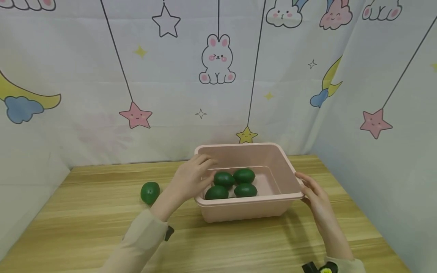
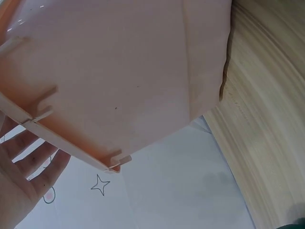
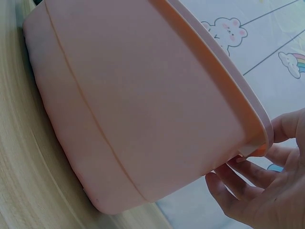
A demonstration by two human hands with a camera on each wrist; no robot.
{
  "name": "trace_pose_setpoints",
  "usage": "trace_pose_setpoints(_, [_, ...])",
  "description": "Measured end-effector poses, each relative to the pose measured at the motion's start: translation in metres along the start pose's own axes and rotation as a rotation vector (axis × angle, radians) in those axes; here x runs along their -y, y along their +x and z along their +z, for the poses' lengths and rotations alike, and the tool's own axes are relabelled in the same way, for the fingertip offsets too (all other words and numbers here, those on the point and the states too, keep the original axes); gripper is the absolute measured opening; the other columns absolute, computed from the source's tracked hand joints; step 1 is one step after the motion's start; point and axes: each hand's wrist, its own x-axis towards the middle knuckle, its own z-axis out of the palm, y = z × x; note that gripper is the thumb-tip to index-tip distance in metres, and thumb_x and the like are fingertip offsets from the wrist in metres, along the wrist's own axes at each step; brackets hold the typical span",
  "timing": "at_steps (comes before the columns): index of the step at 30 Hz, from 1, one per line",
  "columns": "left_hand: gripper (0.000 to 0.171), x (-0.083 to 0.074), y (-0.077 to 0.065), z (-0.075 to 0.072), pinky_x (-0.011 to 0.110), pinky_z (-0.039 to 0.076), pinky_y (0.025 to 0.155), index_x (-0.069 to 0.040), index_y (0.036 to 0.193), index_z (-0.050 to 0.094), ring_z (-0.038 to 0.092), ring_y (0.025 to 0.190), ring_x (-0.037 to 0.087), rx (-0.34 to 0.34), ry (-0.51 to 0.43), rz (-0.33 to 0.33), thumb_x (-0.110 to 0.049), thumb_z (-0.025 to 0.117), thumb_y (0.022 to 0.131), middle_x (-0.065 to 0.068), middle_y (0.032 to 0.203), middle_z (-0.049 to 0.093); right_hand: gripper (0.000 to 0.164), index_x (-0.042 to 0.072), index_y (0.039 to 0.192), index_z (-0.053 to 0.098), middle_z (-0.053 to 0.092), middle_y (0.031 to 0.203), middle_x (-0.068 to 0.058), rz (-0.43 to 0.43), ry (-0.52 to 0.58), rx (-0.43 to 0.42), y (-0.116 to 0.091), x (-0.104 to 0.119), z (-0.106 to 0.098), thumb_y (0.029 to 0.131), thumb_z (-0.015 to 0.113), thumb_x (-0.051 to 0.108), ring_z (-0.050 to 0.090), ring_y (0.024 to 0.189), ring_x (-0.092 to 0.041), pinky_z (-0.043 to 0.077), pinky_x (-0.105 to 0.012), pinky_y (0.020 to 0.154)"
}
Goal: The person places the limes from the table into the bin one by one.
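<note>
A pink plastic basin (image 1: 244,208) stands on the wooden table, with several smooth, dark green avocados (image 1: 246,190) lying together in its left half. Another avocado (image 1: 150,193) rests on the table to the left, beside my left forearm. My left hand (image 1: 191,176) reaches over the basin's left rim, its fingers loosely bent and nothing visible in them. In the left wrist view, those fingers (image 2: 52,167) show beyond the rim. My right hand (image 1: 314,193) grips the right rim, thumb above and fingers beneath; the right wrist view shows this hand (image 3: 267,181) at the basin's corner.
The wooden table (image 1: 102,227) runs back to a pale cloth backdrop (image 1: 170,83) printed with rabbits, stars and moons. More backdrop (image 1: 382,170) closes off the right side. The basin stands near the back edge of the table.
</note>
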Motion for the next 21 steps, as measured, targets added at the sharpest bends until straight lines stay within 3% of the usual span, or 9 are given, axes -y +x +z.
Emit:
trace_pose_setpoints(14, [0.027,0.011,-0.013,0.0,0.031,0.057,0.075,-0.013,0.11,0.068,0.063,0.1,0.02,-0.098,-0.021,-0.076,-0.014,0.071,0.083,0.003,0.109,0.067,0.046,0.009,0.142,0.043,0.058,0.115,0.02,-0.001,-0.002,-0.006,0.001,-0.001,-0.001,0.101,0.046,0.03,0.055,0.101,0.001,0.045,-0.017,0.083])
trace_pose_setpoints(21, [0.025,0.02,-0.021,-0.004,0.039,0.056,0.084,-0.013,0.11,0.068,0.062,0.106,0.024,-0.164,-0.039,-0.128,-0.014,0.069,0.085,0.005,0.11,0.067,0.047,0.008,0.143,0.042,0.058,0.116,0.019,0.001,-0.006,0.001,0.0,-0.001,0.0,0.101,0.046,0.031,0.055,0.102,0.001,0.045,-0.018,0.083])
